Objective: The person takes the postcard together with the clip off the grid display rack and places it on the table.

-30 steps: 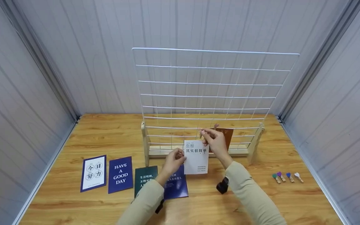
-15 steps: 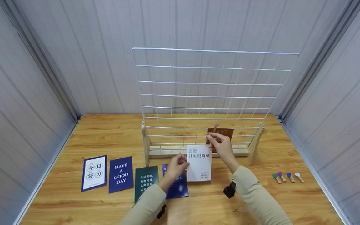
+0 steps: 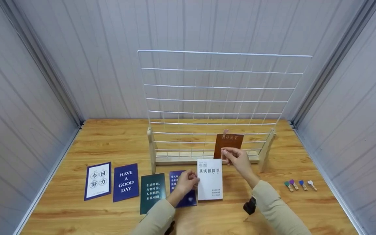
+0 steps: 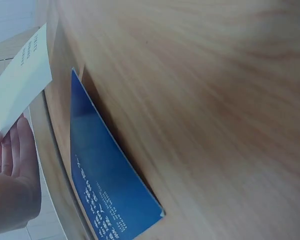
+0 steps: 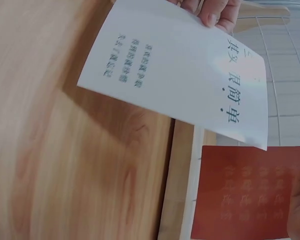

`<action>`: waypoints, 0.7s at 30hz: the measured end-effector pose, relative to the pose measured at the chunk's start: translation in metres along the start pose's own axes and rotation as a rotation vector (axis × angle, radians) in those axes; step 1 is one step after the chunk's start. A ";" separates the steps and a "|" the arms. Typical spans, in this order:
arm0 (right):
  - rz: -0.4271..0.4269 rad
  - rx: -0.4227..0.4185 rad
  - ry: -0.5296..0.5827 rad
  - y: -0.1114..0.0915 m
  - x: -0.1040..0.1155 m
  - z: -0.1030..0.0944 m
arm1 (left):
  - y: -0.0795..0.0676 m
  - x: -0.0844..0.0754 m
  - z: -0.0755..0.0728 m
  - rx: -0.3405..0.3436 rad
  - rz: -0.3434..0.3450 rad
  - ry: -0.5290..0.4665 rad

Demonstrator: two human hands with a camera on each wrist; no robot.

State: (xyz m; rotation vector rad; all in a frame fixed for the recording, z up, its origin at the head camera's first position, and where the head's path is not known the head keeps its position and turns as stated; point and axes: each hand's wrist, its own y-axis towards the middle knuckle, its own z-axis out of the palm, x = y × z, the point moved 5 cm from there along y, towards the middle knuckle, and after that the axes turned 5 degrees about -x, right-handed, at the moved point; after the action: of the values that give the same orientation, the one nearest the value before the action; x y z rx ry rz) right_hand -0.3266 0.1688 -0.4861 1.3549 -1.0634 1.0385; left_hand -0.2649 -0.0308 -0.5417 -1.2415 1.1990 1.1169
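My left hand (image 3: pixel 184 185) pinches a white card (image 3: pixel 210 186) with dark Chinese print by its left edge, holding it upright in front of the rack. In the left wrist view the thumb lies on the card's face and the fingers are behind it. Close to the card's top right corner, my right hand (image 3: pixel 237 160) pinches a small wooden clothespin (image 3: pixel 222 154), mostly covered by the fingertips. Behind that hand, a brown-orange card (image 3: pixel 228 143) hangs from the white wire rack (image 3: pixel 225 87) by a pink-topped clothespin (image 3: pixel 225 132).
On the wooden table (image 3: pixel 116 143) at left lie a blue-bordered card (image 3: pixel 97 181), a "HAVE A GOOD DAY" card (image 3: pixel 126 182) and a green card (image 3: pixel 152 192). A dark blue card (image 4: pixel 107 165) lies beneath my left hand. Several heart-topped clothespins (image 3: pixel 300 185) lie at right.
Both hands have come down and to the right, toward me, with the white card and the clothespin. More of the hanging brown-orange card now shows.
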 end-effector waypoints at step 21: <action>-0.035 0.032 -0.017 -0.023 -0.042 -0.037 | 0.005 0.035 0.007 -0.067 -0.113 0.060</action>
State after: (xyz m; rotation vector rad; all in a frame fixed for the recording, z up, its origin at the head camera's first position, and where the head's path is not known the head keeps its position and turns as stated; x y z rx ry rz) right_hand -0.3138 0.2084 -0.5300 1.4058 -1.0358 1.0238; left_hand -0.2678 -0.0253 -0.5770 -1.3854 1.1289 1.0502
